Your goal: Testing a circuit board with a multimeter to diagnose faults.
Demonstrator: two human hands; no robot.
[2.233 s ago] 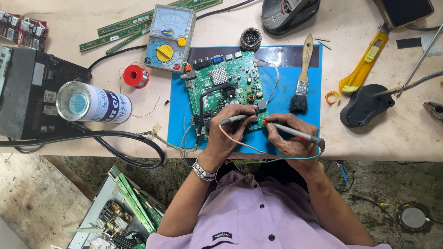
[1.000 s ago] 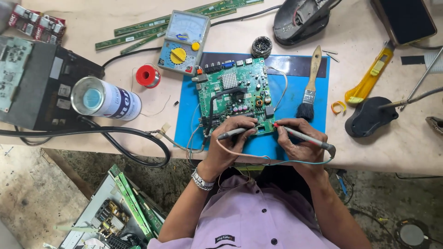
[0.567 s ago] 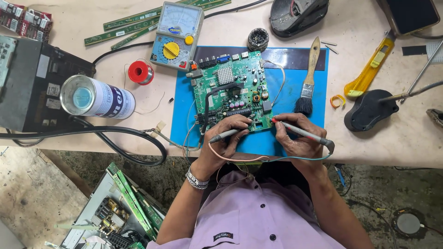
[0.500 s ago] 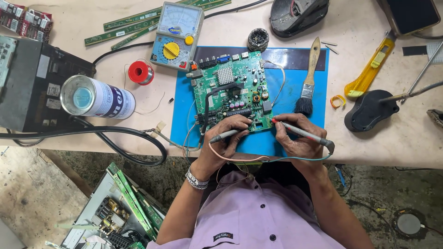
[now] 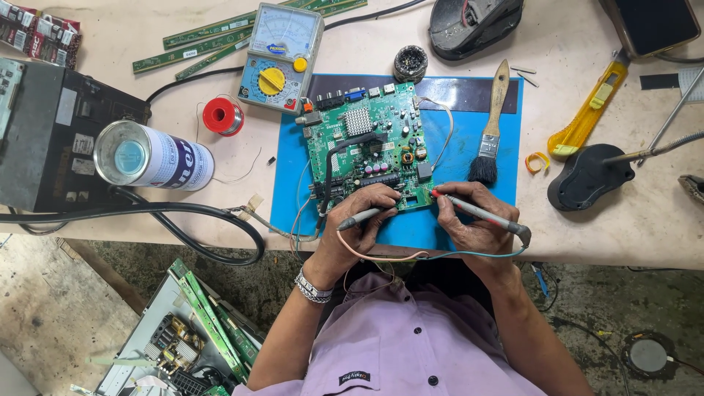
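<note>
A green circuit board (image 5: pixel 367 150) lies on a blue mat (image 5: pixel 469 154) at the bench's near edge. My left hand (image 5: pixel 359 227) grips a grey test probe (image 5: pixel 359 218) whose tip rests on the board's near edge. My right hand (image 5: pixel 469 216) holds a second probe with a red tip (image 5: pixel 480 213), touching the board's near right corner. Thin leads (image 5: pixel 396 257) loop from both probes below the hands. An analog multimeter (image 5: pixel 282 55) with a yellow dial sits beyond the board.
A paintbrush (image 5: pixel 490 132) lies on the mat's right side. A yellow utility knife (image 5: pixel 587 114), a black stand (image 5: pixel 587 183), a red solder spool (image 5: pixel 222 116), a white can (image 5: pixel 150 155), a dark metal box (image 5: pixel 51 139) and black cable (image 5: pixel 183 213) surround it. Opened electronics (image 5: pixel 176 345) sit on the floor.
Both hands stay on the board's near edge with the probes. Only the camera view shifted slightly; the probe tips barely moved.
</note>
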